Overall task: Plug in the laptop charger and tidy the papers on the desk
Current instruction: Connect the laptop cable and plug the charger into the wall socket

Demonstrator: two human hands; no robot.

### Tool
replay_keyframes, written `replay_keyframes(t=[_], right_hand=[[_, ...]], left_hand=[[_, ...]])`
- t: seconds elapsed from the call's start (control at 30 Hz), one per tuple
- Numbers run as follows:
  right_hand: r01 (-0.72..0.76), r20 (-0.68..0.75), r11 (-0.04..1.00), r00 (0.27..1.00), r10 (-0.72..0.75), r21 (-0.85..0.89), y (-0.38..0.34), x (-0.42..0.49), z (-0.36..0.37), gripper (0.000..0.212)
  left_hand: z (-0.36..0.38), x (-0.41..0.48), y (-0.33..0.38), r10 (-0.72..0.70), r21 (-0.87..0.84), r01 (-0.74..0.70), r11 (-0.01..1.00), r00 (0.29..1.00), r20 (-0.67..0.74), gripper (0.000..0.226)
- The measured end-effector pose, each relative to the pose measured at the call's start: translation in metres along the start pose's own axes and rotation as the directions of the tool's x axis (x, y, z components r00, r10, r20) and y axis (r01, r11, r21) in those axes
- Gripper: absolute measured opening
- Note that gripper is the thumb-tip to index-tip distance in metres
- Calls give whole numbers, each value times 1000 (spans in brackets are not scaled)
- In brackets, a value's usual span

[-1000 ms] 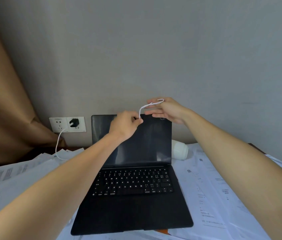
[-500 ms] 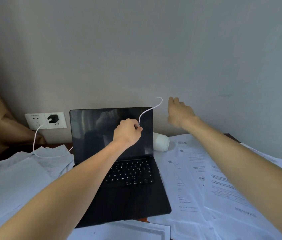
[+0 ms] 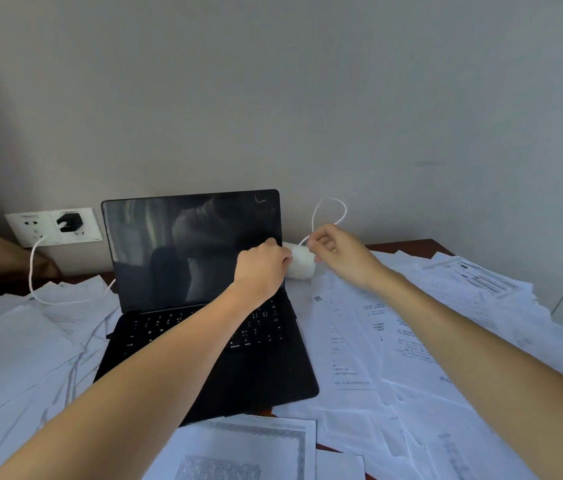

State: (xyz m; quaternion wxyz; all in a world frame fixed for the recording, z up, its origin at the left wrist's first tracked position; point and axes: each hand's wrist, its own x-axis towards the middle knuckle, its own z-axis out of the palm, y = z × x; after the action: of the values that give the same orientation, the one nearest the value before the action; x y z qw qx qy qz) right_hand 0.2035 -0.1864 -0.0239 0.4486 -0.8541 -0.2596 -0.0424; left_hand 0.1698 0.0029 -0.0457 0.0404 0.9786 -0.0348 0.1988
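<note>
Cable pinched in our right hand; left hand curled, seemingly on its end; we should seat it squarely into the laptop.

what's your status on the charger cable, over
Left hand and right hand both grip white cable, loop above the right. Black charger in wall socket; laptop end hidden in hands. White cylinder between hands, papers scattered.

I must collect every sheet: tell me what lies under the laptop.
White papers run under the laptop at its left and right edges; an orange sliver shows at its front. How far they reach beneath is hidden.
</note>
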Motion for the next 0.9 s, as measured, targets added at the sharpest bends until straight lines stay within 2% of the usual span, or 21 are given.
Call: replay_keyframes(t=[0.07,0.13,0.23,0.4,0.5,0.6,0.73,0.8,0.9], right_hand=[[-58,-63,997,996,60,43,8,-4,13,23],[-109,-113,994,988,109,5,17,-7,23,27],[-137,-115,983,986,123,-121,32,-12,33,27],[-137,-114,970,987,116,-200,42,-19,41,32],[-105,-48,952,994,95,-287,49,-19,43,26],[-42,28,943,998,54,-331,57,-18,50,16],[99,39,892,995,-91,-442,67,-14,62,19],[112,24,893,993,-112,-436,70,-13,63,20],[137,16,913,990,-142,-384,75,-13,61,17]], left_hand=[[9,-2,3,27,77,-30,997,999,33,27],[16,-4,4,50,102,-58,993,996,73,29],[29,-9,4,91,69,-102,992,986,140,31],[52,-15,-6,111,0,-113,994,980,167,31],[61,-18,-10,135,-99,-120,988,980,150,31],[71,-20,-11,104,-307,-65,949,989,110,27],[77,-24,-8,-34,-607,56,793,998,47,20],[77,-25,-8,-108,-663,113,740,993,49,10],[79,-27,-7,-149,-730,153,666,986,71,12]])
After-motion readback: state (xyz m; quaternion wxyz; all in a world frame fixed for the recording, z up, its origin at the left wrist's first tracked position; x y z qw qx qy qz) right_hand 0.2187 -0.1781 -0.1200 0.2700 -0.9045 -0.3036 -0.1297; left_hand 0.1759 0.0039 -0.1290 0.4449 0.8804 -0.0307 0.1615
